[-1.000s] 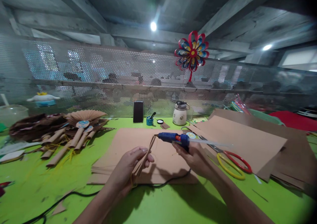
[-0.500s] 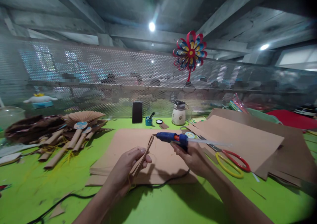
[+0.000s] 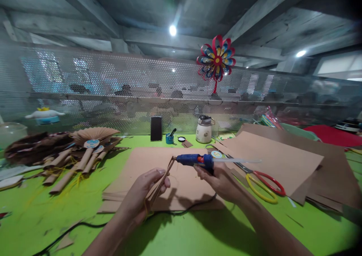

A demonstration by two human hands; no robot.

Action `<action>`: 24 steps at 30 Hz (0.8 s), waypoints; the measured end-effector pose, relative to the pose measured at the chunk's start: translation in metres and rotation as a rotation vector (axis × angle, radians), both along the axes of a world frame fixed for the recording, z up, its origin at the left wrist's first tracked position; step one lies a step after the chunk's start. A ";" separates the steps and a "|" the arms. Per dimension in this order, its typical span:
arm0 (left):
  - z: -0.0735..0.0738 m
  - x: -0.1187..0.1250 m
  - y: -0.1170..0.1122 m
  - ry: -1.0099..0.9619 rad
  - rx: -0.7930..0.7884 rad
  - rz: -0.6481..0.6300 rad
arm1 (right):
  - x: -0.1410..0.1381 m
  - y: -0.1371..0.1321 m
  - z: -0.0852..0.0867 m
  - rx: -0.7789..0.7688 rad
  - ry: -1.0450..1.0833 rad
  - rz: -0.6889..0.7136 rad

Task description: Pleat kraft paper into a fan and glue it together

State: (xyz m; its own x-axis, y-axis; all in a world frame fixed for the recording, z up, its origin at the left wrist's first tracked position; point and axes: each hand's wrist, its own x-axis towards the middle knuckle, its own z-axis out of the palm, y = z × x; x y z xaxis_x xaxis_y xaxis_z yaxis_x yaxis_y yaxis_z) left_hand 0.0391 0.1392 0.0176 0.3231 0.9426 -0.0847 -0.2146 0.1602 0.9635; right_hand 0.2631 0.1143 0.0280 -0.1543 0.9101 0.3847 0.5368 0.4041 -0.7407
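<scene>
Between the thumb and fingers of my left hand (image 3: 147,190) is a narrow folded piece of brown paper (image 3: 161,184), tilted with its top end up and to the right. A yellow thread hangs by its lower end. My right hand (image 3: 219,178) grips a blue glue gun (image 3: 192,159), its nozzle pointing left, close to the paper's top end. Whether the nozzle touches the paper I cannot tell. A clear glue stick (image 3: 240,160) sticks out of the gun's back. Under both hands lies a stack of brown paper sheets (image 3: 135,161).
Red-and-yellow-handled scissors (image 3: 261,186) lie right, beside large brown sheets (image 3: 283,158). Paper fans with rolled handles (image 3: 85,159) are piled left. A phone (image 3: 156,128), a blue jar (image 3: 169,138) and a white bottle (image 3: 203,131) stand behind. A black cord (image 3: 85,222) crosses the green table (image 3: 169,237).
The glue gun has shifted slightly left and down, its nozzle staying near the paper's top end. My left hand has barely moved and keeps its hold.
</scene>
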 end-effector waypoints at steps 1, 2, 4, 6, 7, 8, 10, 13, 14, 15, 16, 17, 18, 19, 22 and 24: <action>0.000 0.000 0.000 -0.005 -0.006 0.000 | 0.000 -0.001 0.000 -0.007 -0.003 0.005; 0.000 0.000 0.000 -0.010 -0.012 0.000 | 0.000 -0.001 0.000 -0.010 -0.005 0.009; 0.001 0.000 0.001 -0.020 -0.023 0.004 | 0.000 -0.002 0.000 -0.004 -0.004 0.010; 0.001 0.000 0.001 -0.033 -0.032 0.014 | 0.000 -0.001 0.000 0.018 -0.001 -0.002; 0.000 -0.001 0.001 -0.037 -0.037 0.016 | -0.001 -0.001 0.000 0.035 0.003 -0.012; 0.000 -0.001 0.001 -0.040 -0.043 0.017 | -0.001 0.000 0.000 0.052 0.006 -0.021; -0.001 -0.001 0.001 -0.043 -0.057 0.021 | -0.001 0.002 0.000 0.083 0.015 -0.038; -0.004 -0.001 0.002 -0.060 -0.065 0.038 | -0.002 0.003 0.000 0.087 0.017 -0.039; -0.004 -0.002 0.002 -0.068 -0.065 0.041 | -0.002 0.003 0.000 0.083 0.015 -0.035; -0.005 -0.002 0.002 -0.076 -0.066 0.037 | -0.002 0.003 0.000 0.079 0.012 -0.030; -0.005 -0.002 0.002 -0.086 -0.067 0.028 | -0.002 0.003 0.001 0.073 0.007 -0.024; -0.005 -0.002 0.002 -0.095 -0.069 0.013 | -0.002 0.002 0.002 0.066 0.002 -0.021; -0.005 -0.003 0.002 -0.105 -0.075 0.000 | -0.002 0.001 0.002 0.058 -0.008 -0.018; -0.005 -0.003 0.002 -0.114 -0.084 -0.008 | -0.002 -0.001 0.003 0.046 -0.020 -0.014; -0.005 -0.004 0.004 -0.144 -0.115 -0.008 | -0.001 -0.005 0.004 0.011 -0.053 0.001; -0.005 -0.004 0.005 -0.165 -0.133 -0.005 | -0.001 -0.007 0.004 -0.006 -0.060 0.021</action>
State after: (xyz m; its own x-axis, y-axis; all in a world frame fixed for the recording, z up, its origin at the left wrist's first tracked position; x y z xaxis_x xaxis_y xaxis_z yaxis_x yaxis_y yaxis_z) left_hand 0.0348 0.1442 0.0128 0.3479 0.9249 -0.1536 -0.3662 0.2849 0.8858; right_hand 0.2623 0.1076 0.0319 -0.1963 0.9086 0.3686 0.5718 0.4114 -0.7098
